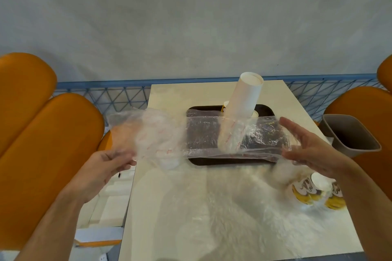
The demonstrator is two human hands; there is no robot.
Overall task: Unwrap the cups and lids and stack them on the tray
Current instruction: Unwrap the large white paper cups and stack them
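A tall white stack of lids or cups [244, 101] stands tilted on the dark tray [265, 110] at the middle of the table. A clear plastic wrapper [203, 133] is stretched in the air in front of the tray. My left hand [106, 165] pinches its left end. My right hand [307, 148] is at its right end with fingers spread, touching the plastic. Yellow-patterned cups [318, 190] in clear wrap lie at the right of the table below my right hand. A small yellow cup [224, 106] peeks out behind the white stack.
A grey bin [350, 133] stands to the right of the table. Orange seats are at the left [42, 133] and right [356, 104]. A blue mesh railing [118, 95] runs behind the table. More crumpled clear plastic [244, 207] covers the near table surface.
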